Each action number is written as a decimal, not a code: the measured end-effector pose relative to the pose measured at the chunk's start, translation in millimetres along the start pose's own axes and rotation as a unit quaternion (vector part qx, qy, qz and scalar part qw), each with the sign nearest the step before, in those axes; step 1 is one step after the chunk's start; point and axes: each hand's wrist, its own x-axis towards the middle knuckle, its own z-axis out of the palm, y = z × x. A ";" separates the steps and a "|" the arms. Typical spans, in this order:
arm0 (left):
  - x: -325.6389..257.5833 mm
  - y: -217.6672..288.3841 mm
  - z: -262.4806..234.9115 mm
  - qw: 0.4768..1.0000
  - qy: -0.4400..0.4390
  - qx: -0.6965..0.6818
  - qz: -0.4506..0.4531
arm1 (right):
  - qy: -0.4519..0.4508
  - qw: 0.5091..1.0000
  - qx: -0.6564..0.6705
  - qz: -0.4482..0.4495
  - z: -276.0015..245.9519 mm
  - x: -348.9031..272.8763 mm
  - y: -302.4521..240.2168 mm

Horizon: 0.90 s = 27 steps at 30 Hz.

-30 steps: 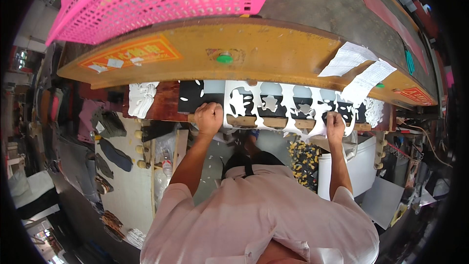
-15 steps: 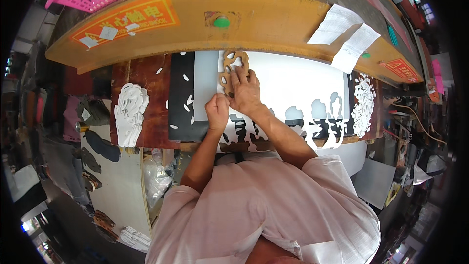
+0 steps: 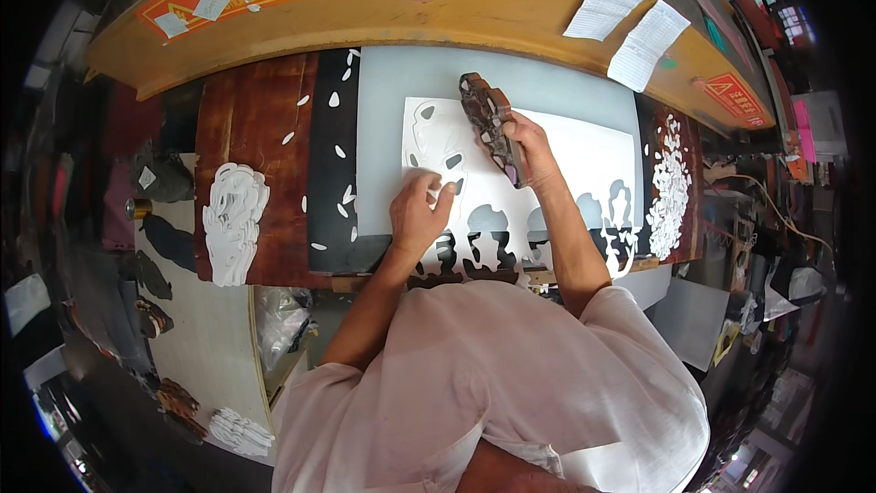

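Observation:
My right hand (image 3: 532,148) grips a dark cutting die (image 3: 489,119) with a scalloped outline and holes, tilted on edge above the white sheet (image 3: 557,155). At the sheet's left part lies a cut outline, a white shoe-upper piece (image 3: 433,141) with several small openings. My left hand (image 3: 422,212) rests at the lower end of that piece, its fingers loosely bent and the thumb apart, with nothing visible between them. Along the sheet's near edge run large cut-out gaps, with narrow strips of leftover material (image 3: 489,246) between them.
A grey-blue cutting board (image 3: 383,128) lies under the sheet. Stacked white pieces (image 3: 235,224) stand at the left, and a heap of small white scraps (image 3: 669,192) at the right. The yellow machine beam (image 3: 365,18), with papers attached, spans the far side.
The die has been lifted off the sheet by my right hand and moved right, uncovering the cut piece. My left hand has opened from a fist. The beam appears farther away, showing more board.

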 end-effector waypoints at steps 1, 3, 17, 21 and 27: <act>-0.6 7.5 -1.9 0.998 -0.012 0.048 -0.046 | -0.023 0.999 0.036 -0.002 -2.4 -0.9 0.4; -7.0 20.4 -4.4 0.994 0.027 0.069 -0.075 | 0.016 0.999 -0.035 -0.031 -6.9 -8.1 -1.3; -17.1 15.3 4.4 0.997 0.051 0.055 0.008 | -0.017 0.749 -0.614 -0.247 -40.4 -62.4 -19.1; 27.0 35.8 33.9 0.963 0.002 0.159 0.218 | 0.061 0.863 -0.480 -0.146 -45.2 -66.9 -29.1; 76.5 67.8 92.6 0.932 -0.206 0.235 0.185 | 0.153 0.933 -0.320 -0.066 -58.2 -89.1 -55.9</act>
